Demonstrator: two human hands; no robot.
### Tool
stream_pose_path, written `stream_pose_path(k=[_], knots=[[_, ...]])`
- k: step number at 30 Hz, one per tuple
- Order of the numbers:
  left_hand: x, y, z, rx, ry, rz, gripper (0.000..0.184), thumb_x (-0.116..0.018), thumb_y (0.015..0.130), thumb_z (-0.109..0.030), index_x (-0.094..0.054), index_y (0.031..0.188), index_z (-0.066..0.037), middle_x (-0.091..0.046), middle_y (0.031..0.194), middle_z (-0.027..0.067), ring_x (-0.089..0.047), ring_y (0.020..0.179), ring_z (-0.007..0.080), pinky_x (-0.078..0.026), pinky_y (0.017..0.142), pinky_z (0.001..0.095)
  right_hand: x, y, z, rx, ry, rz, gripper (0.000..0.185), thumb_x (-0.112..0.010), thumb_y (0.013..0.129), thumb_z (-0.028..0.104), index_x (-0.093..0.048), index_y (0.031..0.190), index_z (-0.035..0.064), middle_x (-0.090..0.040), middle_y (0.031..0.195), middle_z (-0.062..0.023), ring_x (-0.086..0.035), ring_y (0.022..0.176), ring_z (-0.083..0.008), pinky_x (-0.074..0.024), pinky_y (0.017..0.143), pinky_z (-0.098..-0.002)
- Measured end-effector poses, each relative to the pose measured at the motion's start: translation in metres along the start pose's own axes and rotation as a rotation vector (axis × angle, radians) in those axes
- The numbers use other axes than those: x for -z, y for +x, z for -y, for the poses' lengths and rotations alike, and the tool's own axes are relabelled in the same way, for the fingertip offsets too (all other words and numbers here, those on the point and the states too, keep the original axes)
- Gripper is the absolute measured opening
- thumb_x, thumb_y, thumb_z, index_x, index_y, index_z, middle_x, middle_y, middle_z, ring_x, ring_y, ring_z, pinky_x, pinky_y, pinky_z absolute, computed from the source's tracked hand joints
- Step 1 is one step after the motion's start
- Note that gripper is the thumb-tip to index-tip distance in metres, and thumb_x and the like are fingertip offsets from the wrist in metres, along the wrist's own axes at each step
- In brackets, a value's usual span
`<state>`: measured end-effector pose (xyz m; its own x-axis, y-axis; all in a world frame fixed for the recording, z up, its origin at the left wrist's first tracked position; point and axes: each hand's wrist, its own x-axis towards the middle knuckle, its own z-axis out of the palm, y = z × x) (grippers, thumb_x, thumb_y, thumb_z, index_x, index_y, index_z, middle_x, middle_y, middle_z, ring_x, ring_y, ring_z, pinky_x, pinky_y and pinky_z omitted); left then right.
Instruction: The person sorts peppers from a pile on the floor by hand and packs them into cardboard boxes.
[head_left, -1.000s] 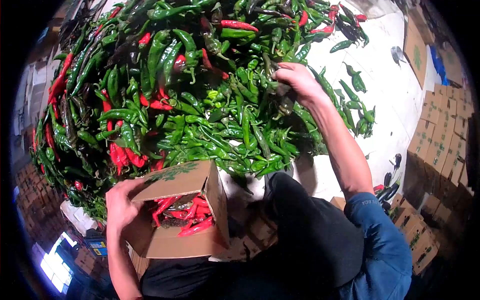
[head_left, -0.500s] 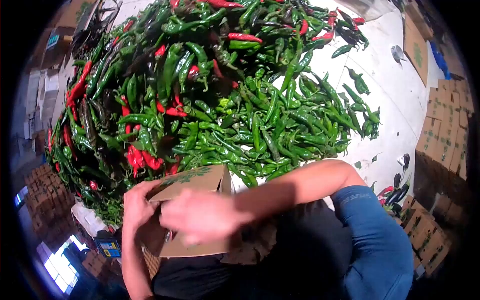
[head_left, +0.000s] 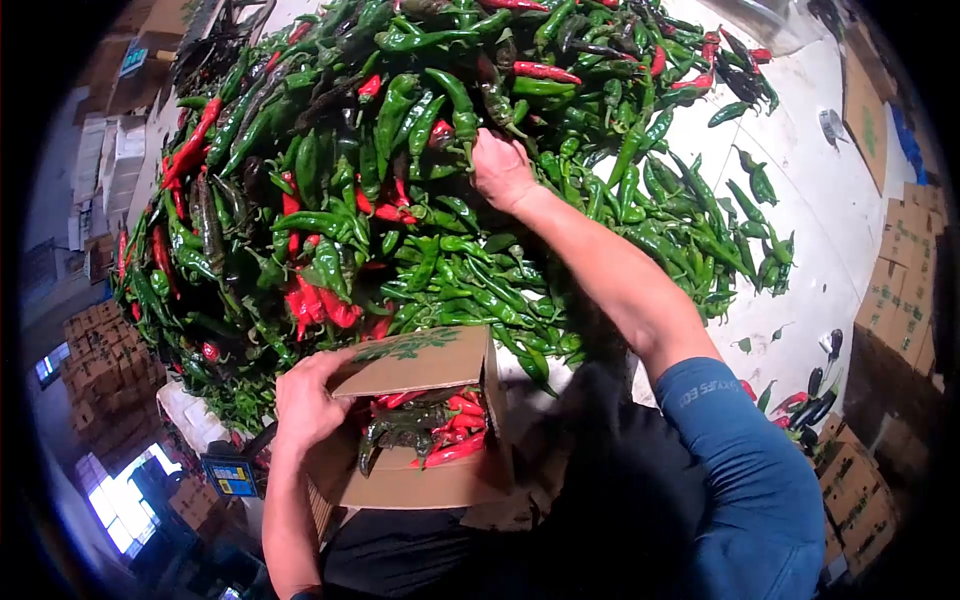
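My left hand [head_left: 310,398] grips the left side of an open cardboard box [head_left: 420,492], its thumb by the raised flap with green print. Inside the box lie red peppers [head_left: 462,430] and dark green-brown peppers [head_left: 405,428]. My right hand [head_left: 503,170] reaches into a big heap of long peppers, beside a hanging green pepper [head_left: 458,103]. Its fingers are curled in, and the fingertips are hidden, so I cannot make out what they hold. Smaller green peppers [head_left: 465,285] spread between the box and the heap.
The heap lies on a white surface [head_left: 800,215]. Some eggplants [head_left: 815,405] lie at its right edge. Stacked cartons [head_left: 905,265] stand on the right, more cartons [head_left: 110,365] on the left. A device with a blue and yellow panel [head_left: 232,477] sits left of my left arm.
My right hand has left the box opening and moved up and forward into the pepper heap. The peppers in the box now show. My left hand stays on the box, and the view has shifted slightly.
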<state>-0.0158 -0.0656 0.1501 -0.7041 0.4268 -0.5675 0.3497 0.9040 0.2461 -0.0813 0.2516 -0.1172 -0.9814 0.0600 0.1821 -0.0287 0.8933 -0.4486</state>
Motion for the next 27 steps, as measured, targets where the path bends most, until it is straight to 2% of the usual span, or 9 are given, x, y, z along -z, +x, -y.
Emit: stream_pose_path(k=[3,6,12,15,16,18,20,24,27], knots=[[-0.001,0.002,0.004,-0.022,0.020,-0.010,0.056,-0.073,0.061,-0.001,-0.067,0.117,-0.006,-0.071,0.105,0.0141,-0.068,0.100,0.0329,-0.053,0.090,0.0386,0.009,-0.016,0.001,0.333,-0.034,-0.188,0.040,-0.059,0.084,0.011,-0.059,0.124,0.0012,-0.056,0.072,-0.0112,-0.059,0.070,-0.0288,-0.0470,0.062,-0.0419],[0.002,0.003,0.005,-0.020,-0.016,0.055,0.058,-0.079,0.065,-0.009,-0.066,0.121,-0.006,-0.069,0.111,0.0148,-0.067,0.105,0.0322,-0.052,0.093,0.0379,0.020,-0.037,0.008,0.307,0.240,-0.117,0.034,-0.064,0.092,0.027,-0.063,0.122,0.0123,-0.059,0.075,-0.0102,-0.059,0.068,-0.0289,-0.0457,0.059,-0.0406],[0.023,0.010,-0.001,0.018,-0.824,0.399,0.080,-0.086,0.073,-0.021,-0.050,0.141,0.000,-0.058,0.136,0.0166,-0.053,0.129,0.0264,-0.040,0.110,0.0392,0.128,-0.087,-0.003,-0.386,1.084,-0.108,0.018,-0.070,0.092,0.020,-0.072,0.099,0.0037,-0.054,0.072,0.0044,-0.051,0.067,-0.0084,-0.0420,0.060,-0.0277],[0.019,0.048,-0.028,-0.091,-0.506,0.183,0.074,-0.080,0.080,-0.024,-0.048,0.142,0.002,-0.055,0.140,0.0174,-0.051,0.132,0.0268,-0.038,0.112,0.0397,0.157,-0.086,-0.035,-0.582,1.031,-0.209,0.018,-0.068,0.096,0.021,-0.070,0.098,0.0032,-0.054,0.070,0.0073,-0.045,0.063,-0.0030,-0.0370,0.055,-0.0236],[0.014,0.072,-0.045,0.119,-0.565,0.094,0.073,-0.077,0.082,-0.029,-0.048,0.141,0.003,-0.055,0.140,0.0210,-0.052,0.131,0.0295,-0.038,0.112,0.0395,0.164,-0.078,-0.042,-0.628,1.107,-0.218,0.018,-0.067,0.097,0.021,-0.070,0.098,0.0039,-0.054,0.070,0.0075,-0.043,0.061,-0.0015,-0.0351,0.053,-0.0221],[-0.016,0.135,-0.043,0.024,-0.303,-0.288,0.073,-0.071,0.085,-0.035,-0.047,0.139,0.007,-0.055,0.137,0.0274,-0.053,0.129,0.0352,-0.041,0.109,0.0399,0.168,-0.048,-0.026,-0.516,1.061,-0.288,0.021,-0.067,0.096,0.024,-0.070,0.092,0.0036,-0.058,0.071,0.0029,-0.048,0.059,-0.0053,-0.0383,0.052,-0.0249],[-0.025,0.190,-0.061,0.113,-0.245,-0.403,0.079,-0.074,0.079,-0.044,-0.049,0.134,0.007,-0.059,0.129,0.0292,-0.060,0.117,0.0394,-0.046,0.101,0.0440,0.137,-0.010,-0.020,-0.045,0.551,-0.624,0.023,-0.067,0.093,0.023,-0.067,0.105,0.0028,-0.065,0.082,-0.0078,-0.061,0.064,-0.0153,-0.0503,0.057,-0.0351],[-0.032,0.244,-0.111,0.507,-0.131,-0.549,0.091,-0.081,0.071,-0.054,-0.046,0.135,0.000,-0.057,0.125,0.0250,-0.060,0.114,0.0383,-0.049,0.094,0.0476,0.090,0.036,0.008,-0.336,-0.024,-0.055,0.027,-0.058,0.091,0.019,-0.054,0.111,0.0023,-0.064,0.096,-0.0170,-0.069,0.082,-0.0323,-0.0586,0.072,-0.0431],[-0.043,0.254,-0.132,0.460,-0.121,-0.615,0.109,-0.084,0.066,-0.057,-0.031,0.145,-0.003,-0.049,0.128,0.0261,-0.059,0.111,0.0431,-0.050,0.092,0.0498,0.054,0.043,-0.002,-0.329,-0.084,-0.142,0.019,-0.058,0.087,0.014,-0.054,0.101,0.0014,-0.065,0.093,-0.0162,-0.069,0.082,-0.0322,-0.0585,0.069,-0.0443]])
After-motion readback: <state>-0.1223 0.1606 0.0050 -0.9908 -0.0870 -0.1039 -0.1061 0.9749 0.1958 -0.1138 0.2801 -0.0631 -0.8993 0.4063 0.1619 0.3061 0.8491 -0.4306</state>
